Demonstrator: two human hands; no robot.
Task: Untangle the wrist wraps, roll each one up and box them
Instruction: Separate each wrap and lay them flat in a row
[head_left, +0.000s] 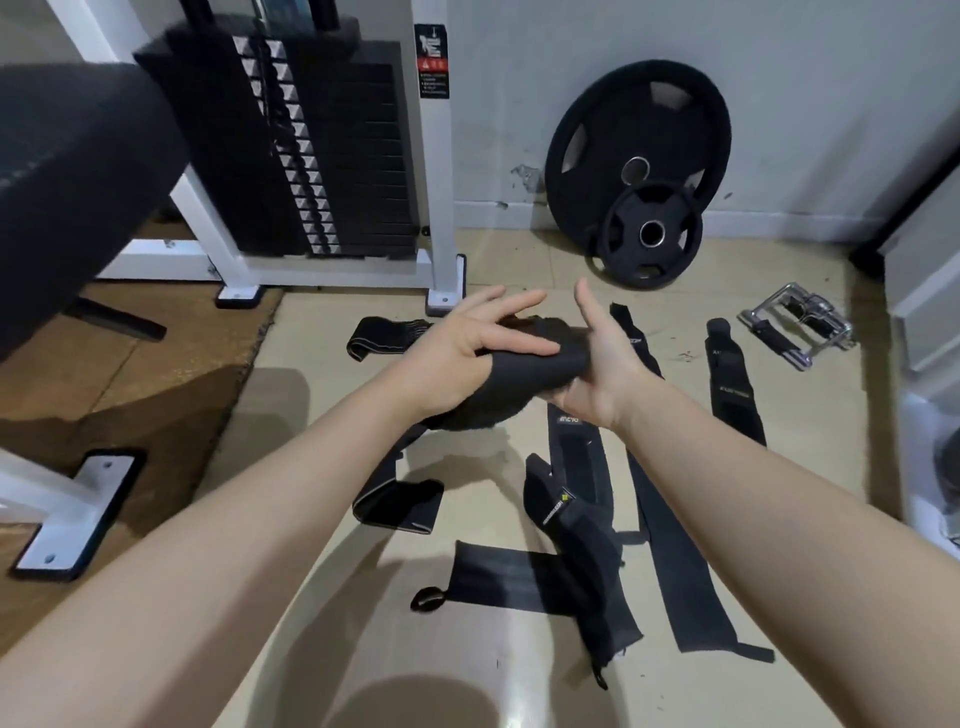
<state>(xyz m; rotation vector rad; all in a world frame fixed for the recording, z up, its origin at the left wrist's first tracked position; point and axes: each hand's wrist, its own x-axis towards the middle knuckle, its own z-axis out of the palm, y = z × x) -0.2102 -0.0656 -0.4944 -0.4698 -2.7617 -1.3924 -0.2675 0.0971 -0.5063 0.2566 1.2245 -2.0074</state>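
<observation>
A black wrist wrap (524, 364), partly rolled, is held in the air between both hands above the tiled floor. My left hand (457, 358) holds it from the left, fingers stretched over the top and thumb underneath. My right hand (602, 369) cups the roll's right end, its lower fingers curled under the wrap and its index finger pointing up. A loose tail of the wrap hangs below my left wrist. Several other black wrist wraps (675, 519) lie spread flat or crossed over each other on the floor, one of them folded (389, 335) at the far left.
A white weight-stack machine (322, 145) and a black bench pad (67, 182) fill the left. Two weight plates (639, 156) lean on the back wall. A chrome cable handle (800, 327) lies at the right. White objects (930, 467) stand at the right edge.
</observation>
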